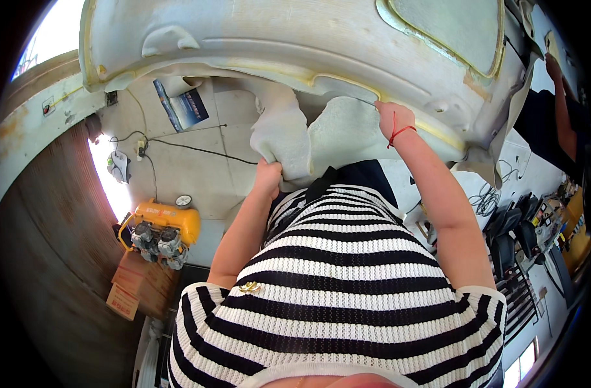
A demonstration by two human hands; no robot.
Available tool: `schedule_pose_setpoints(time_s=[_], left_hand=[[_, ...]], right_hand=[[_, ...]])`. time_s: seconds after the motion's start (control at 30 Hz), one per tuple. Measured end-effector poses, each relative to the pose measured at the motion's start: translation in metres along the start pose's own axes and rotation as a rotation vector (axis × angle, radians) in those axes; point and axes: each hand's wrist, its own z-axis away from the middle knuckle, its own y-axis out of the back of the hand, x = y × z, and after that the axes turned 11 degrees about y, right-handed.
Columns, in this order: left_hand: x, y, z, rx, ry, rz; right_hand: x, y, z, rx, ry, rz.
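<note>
A large pale moulded panel (263,32), shaped like a car headliner, spans the upper view, with yellowish glue-like lines along its edge. Loose whitish fabric (286,132) hangs from that edge in front of my body. My left hand (268,179) is closed around the lower part of this fabric, bunching it. At the panel's near edge, right of the fabric, my right hand (396,121) is closed on a thin dark blade-like tool (365,101), its handle hidden in my fingers. A red cord circles my right wrist.
An orange air compressor (166,223) sits on cardboard boxes (140,278) at left. Dark cables (198,149) cross the tiled floor near a blue printed sheet (182,107). Another person's arm (560,97) shows at far right, above cluttered black parts (512,223).
</note>
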Motion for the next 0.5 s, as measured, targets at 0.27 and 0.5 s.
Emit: schedule_pose_setpoints(time_s=[0.27,0.5], left_hand=[[0.008,0.001,0.002,0.021,-0.02,-0.078],[0.006,0.001,0.002,-0.029,-0.04,-0.078]], right_hand=[[0.002,-0.017,0.009,0.07,-0.042,-0.174],[-0.001,-0.038,0.035,0.088,-0.167,-0.366]])
